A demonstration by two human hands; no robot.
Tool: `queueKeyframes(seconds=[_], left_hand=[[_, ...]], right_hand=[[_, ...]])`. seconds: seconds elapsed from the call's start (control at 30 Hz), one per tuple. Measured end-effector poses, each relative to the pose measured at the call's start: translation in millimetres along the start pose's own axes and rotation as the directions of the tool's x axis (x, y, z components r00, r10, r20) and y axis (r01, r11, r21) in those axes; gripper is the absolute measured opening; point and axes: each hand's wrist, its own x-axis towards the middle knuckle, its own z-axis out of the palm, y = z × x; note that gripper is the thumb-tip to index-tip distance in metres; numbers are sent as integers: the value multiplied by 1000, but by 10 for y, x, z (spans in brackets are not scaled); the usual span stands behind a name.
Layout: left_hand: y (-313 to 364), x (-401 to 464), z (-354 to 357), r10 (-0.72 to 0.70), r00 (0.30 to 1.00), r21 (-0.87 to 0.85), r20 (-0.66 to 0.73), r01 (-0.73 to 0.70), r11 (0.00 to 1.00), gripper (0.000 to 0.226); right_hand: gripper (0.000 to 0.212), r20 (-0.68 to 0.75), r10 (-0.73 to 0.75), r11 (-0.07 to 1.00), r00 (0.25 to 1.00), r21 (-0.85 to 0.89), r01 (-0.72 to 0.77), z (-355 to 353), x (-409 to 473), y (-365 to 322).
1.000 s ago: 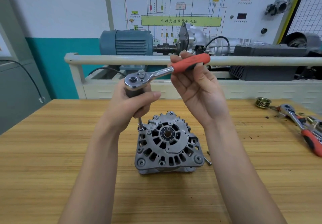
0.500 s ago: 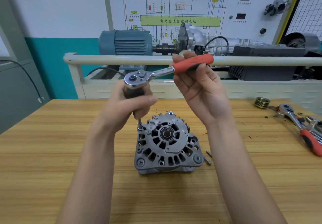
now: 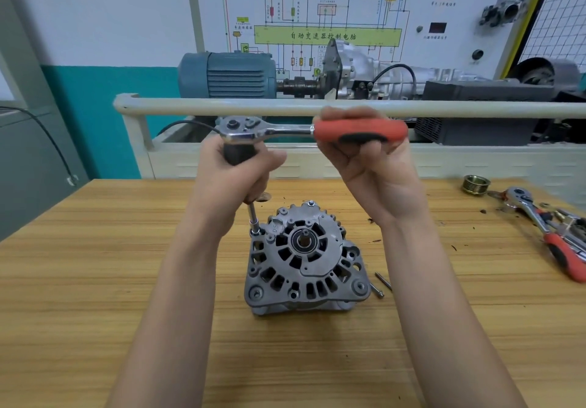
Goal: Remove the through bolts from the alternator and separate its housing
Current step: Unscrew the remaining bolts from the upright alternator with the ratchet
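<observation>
The alternator [image 3: 306, 260] stands on the wooden tabletop [image 3: 95, 280], its vented face up, between the person's forearms. The left hand [image 3: 236, 174] wraps its fingers round the dark extension just under the head of the ratchet [image 3: 304, 131], steadying it upright, while the right hand [image 3: 374, 160] curls its fingers round the ratchet's red handle. The thin lower end of the extension, with its socket [image 3: 254, 225], sits on a through bolt at the housing's upper left corner. Two loose bolts [image 3: 380, 285] lie on the tabletop just beside the alternator's lower right corner, so the job looks partly done; another bolt head [image 3: 310, 203] shows at the top edge. To do this step well, the left hand should keep the long extension in line with the bolt so the socket does not tilt and round the head, pressing down lightly. The right hand should swing the handle in short, level arcs, since nothing clamps the alternator and a hard sideways pull could tip or slide it. A second ratchet [image 3: 545, 230] and a pulley [image 3: 476, 184] lie well apart on the right.
</observation>
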Motion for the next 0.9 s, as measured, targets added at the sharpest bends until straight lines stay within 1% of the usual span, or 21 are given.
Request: queueKeyframes(seconds=[0.07,0.1,0.17,0.23,0.3,0.37,0.4,0.43,0.47,0.53,0.63,0.7,0.73,0.77,0.8,0.87,0.9], left_hand=[[16,-10,-84,2,981,-5,192,-1,1000,25],[22,-18,-99,-1,970,-9,242,3,1000,24],[28,-29,-99,-6,968,-10,251,9,1000,25],[41,-23,-61,-25,986,-11,164,27,1000,31],[45,-4,4,-39,999,-14,-8,39,999,34],[33,21,86,-43,979,-14,-201,41,999,30],[30,29,125,-42,963,-5,-267,42,999,30],[28,29,153,-38,955,8,-296,43,999,30],[24,24,160,-31,956,25,-291,40,999,30],[30,10,109,-19,979,39,-203,28,999,30],[29,0,-68,13,999,7,47,-13,1000,29],[43,-13,-106,16,973,-6,231,-16,1000,26],[51,-23,-94,6,961,-11,277,-4,1000,25],[56,-33,-71,-5,961,-14,275,9,1000,26],[60,-35,-47,-15,971,-14,241,20,1000,29],[69,-28,21,-31,991,-2,127,32,999,36],[72,-22,65,-34,998,7,46,34,999,38]], right_hand=[[30,-71,64,987,995,154,-53,0,28,64],[29,-100,89,977,991,200,-68,3,35,94],[29,-132,108,969,985,237,-75,17,43,135],[28,-121,82,969,989,241,-51,42,42,139],[31,-78,20,984,997,178,-6,64,27,106],[33,-17,-34,999,999,-6,34,77,2,63],[31,9,-40,994,999,-97,41,86,-12,45],[29,24,-38,987,999,-155,41,92,-23,28],[27,31,-36,983,999,-177,41,96,-29,12],[29,24,-39,991,999,-128,42,90,-25,-1],[30,-52,11,997,999,76,-7,75,17,57],[29,-122,72,977,990,209,-46,74,46,124],[30,-145,95,965,985,255,-55,75,54,151],[31,-161,108,956,981,289,-57,72,59,167],[32,-171,112,949,979,310,-54,69,63,174],[31,-175,88,946,981,322,-27,67,63,165],[30,-164,62,949,985,316,-7,65,57,154]])
